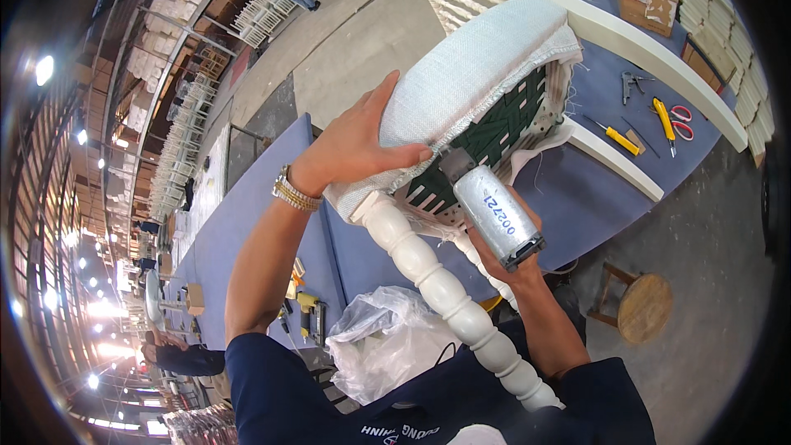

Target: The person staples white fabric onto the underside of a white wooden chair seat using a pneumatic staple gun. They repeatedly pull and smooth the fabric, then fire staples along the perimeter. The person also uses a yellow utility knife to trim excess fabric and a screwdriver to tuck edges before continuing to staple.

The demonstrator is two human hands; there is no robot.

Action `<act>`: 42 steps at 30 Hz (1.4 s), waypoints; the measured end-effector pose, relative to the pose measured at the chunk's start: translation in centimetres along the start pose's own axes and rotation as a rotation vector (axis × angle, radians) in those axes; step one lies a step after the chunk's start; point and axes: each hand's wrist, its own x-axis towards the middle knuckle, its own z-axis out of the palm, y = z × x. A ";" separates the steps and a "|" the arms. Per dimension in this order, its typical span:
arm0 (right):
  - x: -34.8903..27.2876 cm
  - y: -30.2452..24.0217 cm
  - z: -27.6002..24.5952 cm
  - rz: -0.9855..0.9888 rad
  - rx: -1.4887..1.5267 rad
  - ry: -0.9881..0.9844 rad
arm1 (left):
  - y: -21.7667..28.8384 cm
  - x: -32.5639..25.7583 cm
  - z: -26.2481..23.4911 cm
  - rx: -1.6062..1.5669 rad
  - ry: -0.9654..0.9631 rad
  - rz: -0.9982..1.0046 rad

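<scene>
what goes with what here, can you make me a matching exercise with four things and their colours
Things:
1. stapler
2. scissors
3. stool
4. chair leg

Colours:
a. white
b. silver
c. brown
d. red handles

The right hand holds the stapler against the seat fabric, which the left hand presses down.

Pairs: 1-b, 2-d, 3-c, 4-a

The place is a big workshop hall with a grey concrete floor (346,41). Long tables with blue cloth (247,214) run far to the back. Bright round lamps (44,69) hang along the left side. White chair frames (265,12) stand in stacks. A small round wooden stool (643,306) stands on the floor at the right.
</scene>
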 end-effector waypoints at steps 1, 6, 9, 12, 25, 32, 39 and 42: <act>0.4 -0.3 0.0 -0.012 -0.001 -0.003 | 0.6 -0.2 0.1 0.050 0.014 -0.033; 1.4 -0.7 -0.1 -0.117 -0.055 -0.042 | 2.3 -0.5 1.1 0.194 0.054 -0.110; 1.6 -0.9 0.0 -0.081 -0.024 -0.048 | 2.8 -0.4 1.6 0.299 0.061 -0.131; 1.7 -0.9 -0.2 -0.035 -0.013 -0.089 | 3.1 -0.6 1.8 0.339 0.064 -0.146; 2.1 -1.1 -0.7 0.082 -0.046 -0.202 | 3.2 -0.6 2.2 0.413 0.073 -0.117; -0.3 0.7 -0.3 0.167 0.003 0.009 | 0.3 -1.8 -0.9 -0.078 -0.079 0.278; -1.0 0.2 -0.3 -0.023 -0.030 -0.053 | -4.8 -0.5 -0.8 -0.422 -0.135 -0.093; -0.7 0.2 -0.2 -0.083 -0.049 -0.031 | -3.2 -0.4 -0.8 -0.305 -0.105 -0.004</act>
